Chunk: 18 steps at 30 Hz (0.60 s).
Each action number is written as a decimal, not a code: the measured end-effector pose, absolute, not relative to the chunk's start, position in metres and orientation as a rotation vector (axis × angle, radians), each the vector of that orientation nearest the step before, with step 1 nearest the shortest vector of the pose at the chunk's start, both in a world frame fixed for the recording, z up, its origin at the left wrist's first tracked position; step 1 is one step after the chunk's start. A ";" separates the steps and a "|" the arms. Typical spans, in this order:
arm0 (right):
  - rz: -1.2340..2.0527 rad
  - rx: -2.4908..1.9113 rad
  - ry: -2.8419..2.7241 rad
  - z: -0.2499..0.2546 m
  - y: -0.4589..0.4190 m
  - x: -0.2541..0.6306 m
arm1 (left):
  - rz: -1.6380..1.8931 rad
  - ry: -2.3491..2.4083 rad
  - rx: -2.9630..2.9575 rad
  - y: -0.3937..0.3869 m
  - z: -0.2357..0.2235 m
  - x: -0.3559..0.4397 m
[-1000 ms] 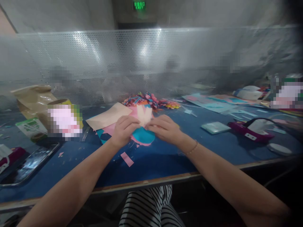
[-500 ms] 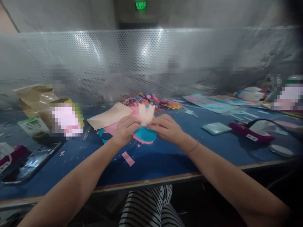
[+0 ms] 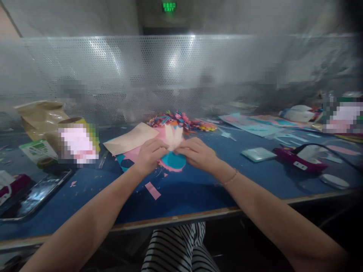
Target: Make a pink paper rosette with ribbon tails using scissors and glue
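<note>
Between my two hands is a cream paper piece (image 3: 173,136) with two upright, ear-like strips. My left hand (image 3: 151,154) pinches its lower left side, and my right hand (image 3: 197,153) pinches the lower right with bent fingers. Just below the fingertips lies a blue disc (image 3: 173,160) on a scalloped pink layer (image 3: 177,170); whether the cream piece is fixed to it I cannot tell. Beside my left hand are a cream sheet (image 3: 132,139), a pink sheet (image 3: 132,154) and blue cut paper (image 3: 122,162). A small pink strip (image 3: 153,190) lies nearer the table edge.
Colourful paper scraps (image 3: 181,120) are heaped behind the hands. To the left stand a brown paper bag (image 3: 42,117), a green-white box (image 3: 39,153) and a phone (image 3: 36,194). On the right are a teal packet (image 3: 256,154), a purple power strip (image 3: 300,160) and a round lid (image 3: 335,181).
The cream piece has shifted slightly left, and its two strips now stand closer together. My right fingers have come a little nearer the left ones. The view has moved slightly.
</note>
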State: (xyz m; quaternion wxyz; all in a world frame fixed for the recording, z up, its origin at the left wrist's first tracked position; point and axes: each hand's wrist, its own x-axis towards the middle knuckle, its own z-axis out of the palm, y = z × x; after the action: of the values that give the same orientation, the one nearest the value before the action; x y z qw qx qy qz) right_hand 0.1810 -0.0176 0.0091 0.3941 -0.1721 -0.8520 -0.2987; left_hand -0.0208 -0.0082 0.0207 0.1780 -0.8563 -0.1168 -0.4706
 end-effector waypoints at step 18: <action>-0.001 -0.487 -1.881 0.009 -0.018 0.173 | -1.595 -0.643 -2.516 -0.015 0.030 -0.015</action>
State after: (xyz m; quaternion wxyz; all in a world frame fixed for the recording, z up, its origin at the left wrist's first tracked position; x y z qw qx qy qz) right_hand 0.1727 -0.0178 0.0090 0.5640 -0.2071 -0.7993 -0.0002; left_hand -0.0155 -0.0150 0.0299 0.0472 -0.8247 -0.2107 -0.5227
